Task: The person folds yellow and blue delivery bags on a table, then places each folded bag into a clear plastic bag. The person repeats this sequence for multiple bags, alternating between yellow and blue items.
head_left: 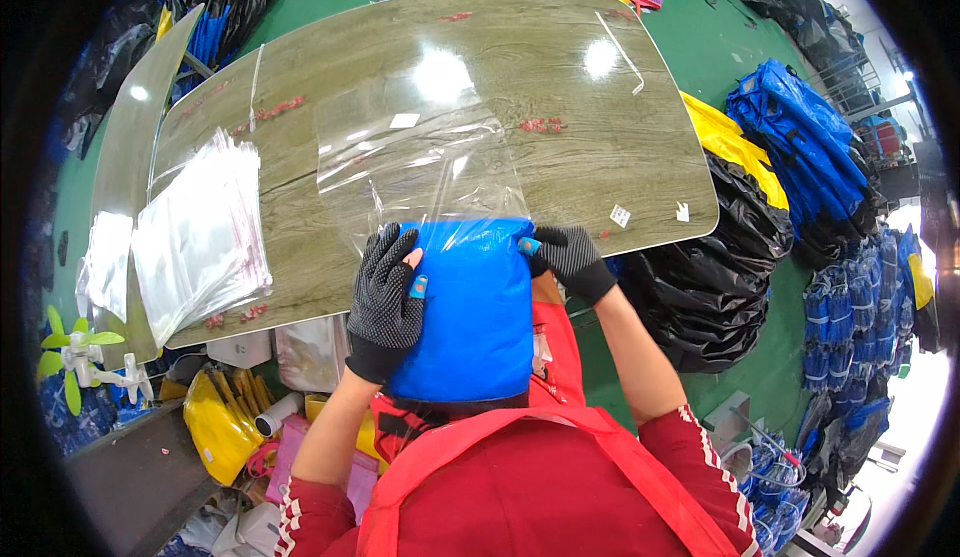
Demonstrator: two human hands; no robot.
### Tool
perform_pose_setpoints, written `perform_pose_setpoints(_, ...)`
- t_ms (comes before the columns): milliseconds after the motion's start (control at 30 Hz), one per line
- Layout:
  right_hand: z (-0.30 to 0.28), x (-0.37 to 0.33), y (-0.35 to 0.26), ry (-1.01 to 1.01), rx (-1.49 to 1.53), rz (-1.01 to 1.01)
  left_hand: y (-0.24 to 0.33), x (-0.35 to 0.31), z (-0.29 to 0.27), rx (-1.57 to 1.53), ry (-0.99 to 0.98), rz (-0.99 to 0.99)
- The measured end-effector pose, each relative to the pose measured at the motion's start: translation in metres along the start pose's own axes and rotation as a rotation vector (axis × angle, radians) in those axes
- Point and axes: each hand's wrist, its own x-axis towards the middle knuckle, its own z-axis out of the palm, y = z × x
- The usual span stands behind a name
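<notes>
Right grip (pixel 575 260) was clamped on the far corner of the folded blue bundle (pixel 468 317); left grip (pixel 385 292) lay along its opposite side, closure indeterminable. The bundle sat at the counter's (pixel 610 127) near edge, meeting the clear plastic bag (pixel 420 167), apparently held two-sided for alignment.

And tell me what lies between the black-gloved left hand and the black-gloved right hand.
In the head view, a glossy blue rectangular bundle lies between left hand and right hand.
</notes>
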Motion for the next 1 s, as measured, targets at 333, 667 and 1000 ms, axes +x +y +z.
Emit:
perform_pose_setpoints(333, 0.012, -0.02, 0.018, 0.503, 0.159, -0.207, 0.009, -0.009, -0.004, 0.002, 0.027, 0.01)
perform_pose_setpoints(667, 0.02, -0.016, 0.022, 0.326, -0.343, -0.198, 0.011, -0.014, -0.01, 0.055, 0.022, -0.061)
perform_pose_setpoints(1000, 0.005, -0.024, 0.017, 0.419, 0.181, 0.081, -0.034, 0.008, 0.014, -0.399, 0.353, -0.48)
